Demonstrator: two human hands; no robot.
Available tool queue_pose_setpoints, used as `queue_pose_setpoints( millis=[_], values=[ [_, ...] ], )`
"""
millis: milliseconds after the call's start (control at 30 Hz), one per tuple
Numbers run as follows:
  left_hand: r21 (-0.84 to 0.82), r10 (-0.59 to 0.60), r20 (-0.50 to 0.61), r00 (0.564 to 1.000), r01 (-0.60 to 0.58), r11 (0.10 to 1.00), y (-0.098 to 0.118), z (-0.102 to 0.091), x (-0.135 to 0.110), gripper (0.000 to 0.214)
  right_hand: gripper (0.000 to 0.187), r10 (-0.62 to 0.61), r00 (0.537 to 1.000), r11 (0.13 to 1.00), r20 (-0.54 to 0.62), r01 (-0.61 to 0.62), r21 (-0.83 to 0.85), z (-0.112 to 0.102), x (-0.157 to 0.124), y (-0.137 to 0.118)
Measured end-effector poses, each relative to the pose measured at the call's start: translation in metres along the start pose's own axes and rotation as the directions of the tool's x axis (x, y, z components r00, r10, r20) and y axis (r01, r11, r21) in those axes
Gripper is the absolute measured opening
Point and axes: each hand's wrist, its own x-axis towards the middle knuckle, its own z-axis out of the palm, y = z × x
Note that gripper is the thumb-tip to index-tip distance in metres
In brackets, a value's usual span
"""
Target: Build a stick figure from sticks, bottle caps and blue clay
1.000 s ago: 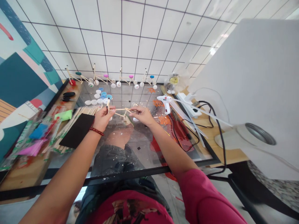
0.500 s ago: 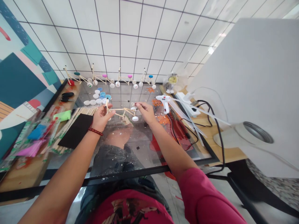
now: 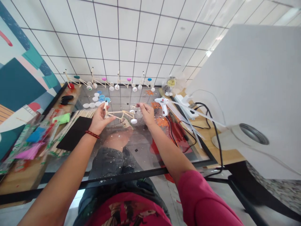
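My left hand (image 3: 97, 122) grips the front end of a small model tricycle (image 3: 122, 113) made of wooden sticks, holding it above the glass table (image 3: 138, 135). White bottle-cap wheels (image 3: 134, 121) sit at the model's right end. Just right of these wheels, my right hand (image 3: 147, 115) is closed in a pinch, apart from the model. Whatever its fingertips hold, if anything, is too small to make out. Loose white and blue bottle caps (image 3: 92, 104) lie beyond my left hand.
Several similar stick models (image 3: 117, 83) line the back edge. A glue gun (image 3: 162, 104) lies right, beside a power strip (image 3: 186, 106) and cables. Wooden sticks (image 3: 63, 138), a black sheet (image 3: 75, 133) and bagged coloured clay (image 3: 36, 133) lie left. A white lamp (image 3: 231, 138) is far right.
My right hand has drawn slightly away from the model's wheels, widening the gap. The left hand still holds the model tricycle, and the view has shifted a little.
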Motion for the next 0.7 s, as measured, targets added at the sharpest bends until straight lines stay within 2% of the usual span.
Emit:
queue_pose_setpoints(
  millis=[100,167,267,367,433,533,700],
  values=[
    [0.008,-0.043,-0.006,0.999,0.043,0.999,0.006,-0.006,-0.002,0.117,0.032,0.002,1.000,1.000,-0.012,-0.002,-0.011,-0.002,0.001,-0.001],
    [0.017,-0.092,-0.047,0.995,0.093,0.996,0.013,-0.012,-0.012,0.120,0.033,-0.002,1.000,1.000,-0.023,0.001,-0.014,-0.003,0.001,-0.003],
    [-0.004,-0.133,-0.165,0.977,0.135,0.991,0.028,-0.024,-0.037,0.107,0.034,-0.010,0.999,1.000,-0.044,0.009,-0.010,-0.004,0.001,-0.005],
    [-0.014,-0.117,-0.280,0.953,0.118,0.993,0.042,-0.036,-0.063,0.084,0.030,-0.019,0.998,1.000,-0.063,0.019,0.003,-0.007,0.003,-0.009],
    [0.002,-0.091,-0.315,0.945,0.097,0.995,0.049,-0.042,-0.074,0.069,0.025,-0.022,0.996,1.000,-0.083,0.023,0.014,-0.009,0.005,-0.010],
    [-0.003,-0.054,-0.353,0.934,0.057,0.998,0.051,-0.044,-0.080,0.059,0.017,-0.023,0.993,0.999,-0.111,0.026,0.024,-0.013,0.008,-0.009],
    [-0.063,-0.052,-0.392,0.918,0.029,0.998,0.042,-0.037,-0.079,0.057,0.013,-0.031,0.992,0.999,-0.125,0.035,0.029,-0.016,0.011,-0.006]
  ],
)
